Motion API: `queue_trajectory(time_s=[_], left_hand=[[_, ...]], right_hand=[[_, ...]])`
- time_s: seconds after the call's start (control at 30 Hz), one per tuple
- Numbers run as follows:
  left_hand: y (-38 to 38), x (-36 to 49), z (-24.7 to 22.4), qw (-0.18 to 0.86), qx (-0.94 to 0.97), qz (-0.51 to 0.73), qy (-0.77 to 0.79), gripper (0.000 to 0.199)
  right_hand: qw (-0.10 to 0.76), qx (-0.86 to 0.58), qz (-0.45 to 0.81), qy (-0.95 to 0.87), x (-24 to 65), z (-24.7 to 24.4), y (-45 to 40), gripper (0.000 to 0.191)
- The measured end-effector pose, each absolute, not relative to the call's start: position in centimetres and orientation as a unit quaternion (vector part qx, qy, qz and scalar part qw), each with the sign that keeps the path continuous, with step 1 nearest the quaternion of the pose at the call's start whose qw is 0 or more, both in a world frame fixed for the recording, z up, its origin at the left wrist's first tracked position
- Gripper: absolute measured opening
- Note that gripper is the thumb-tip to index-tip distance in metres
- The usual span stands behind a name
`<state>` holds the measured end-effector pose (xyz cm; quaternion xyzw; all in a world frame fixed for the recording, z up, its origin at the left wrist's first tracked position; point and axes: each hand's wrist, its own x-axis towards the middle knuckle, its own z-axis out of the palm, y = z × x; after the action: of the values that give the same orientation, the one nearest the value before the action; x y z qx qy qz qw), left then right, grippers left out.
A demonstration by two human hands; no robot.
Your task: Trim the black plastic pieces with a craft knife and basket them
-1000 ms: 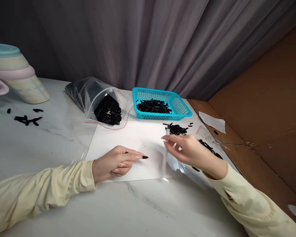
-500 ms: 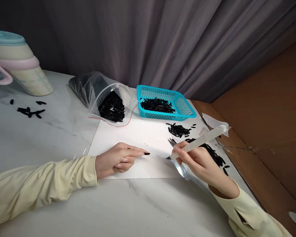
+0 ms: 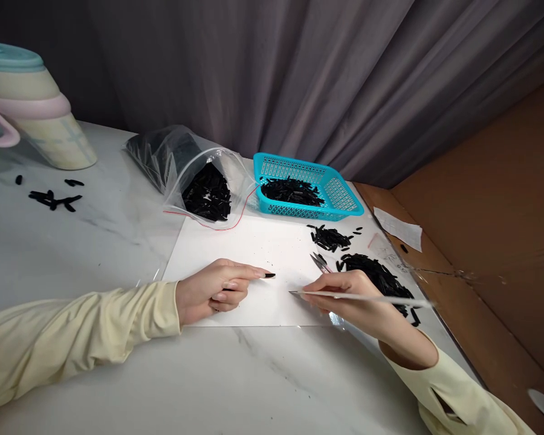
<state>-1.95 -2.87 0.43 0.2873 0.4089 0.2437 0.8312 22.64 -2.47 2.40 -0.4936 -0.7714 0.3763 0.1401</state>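
Note:
My left hand (image 3: 217,285) pinches a small black oblong piece (image 3: 269,275) between thumb and index finger, its free end pointing right. My right hand (image 3: 353,296) grips a long, flat, whitish tool (image 3: 381,298) with a dark pointed tip; its exact kind is unclear. The tip stays a short gap to the right of the piece, over a white sheet (image 3: 236,241). Behind the right fingers lie small scissors (image 3: 320,262), their handles partly hidden by the hand. A larger heap of black pieces (image 3: 376,275) lies beyond my right hand, beside a smaller pile (image 3: 330,237).
A clear zip bag (image 3: 172,163) of black pieces lies open at the back, next to a blue basket (image 3: 308,210) holding more. Several loose pieces (image 3: 54,199) lie left, near a tumbler (image 3: 63,136). A paper scrap (image 3: 399,226) rests at the right edge.
The tool has turned from its broad face to its thin edge and dropped lower, its tip shifting left toward the black piece. My left hand has barely moved.

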Motion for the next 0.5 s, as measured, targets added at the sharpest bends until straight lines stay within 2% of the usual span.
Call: queue_trajectory(time_s=[0.07,0.27,0.4,0.5], left_hand=[[-2.9,-1.9,0.4,0.829,0.286,0.245,0.414,0.023],[-2.9,-1.8,0.3,0.823,0.286,0.259,0.417,0.016],[-2.8,-1.7,0.3,0.821,0.295,0.257,0.415,0.041],[-2.8,-1.7,0.2,0.821,0.303,0.250,0.415,0.046]], right_hand=[[0.161,-0.507,0.375,-0.759,22.4,2.8,-2.7,0.018],[0.295,-0.477,0.409,-0.720,20.6,4.1,-3.4,0.014],[0.325,-0.491,0.434,-0.681,19.2,3.2,-3.7,0.010],[0.327,-0.509,0.436,-0.666,18.5,2.2,-4.0,0.012]])
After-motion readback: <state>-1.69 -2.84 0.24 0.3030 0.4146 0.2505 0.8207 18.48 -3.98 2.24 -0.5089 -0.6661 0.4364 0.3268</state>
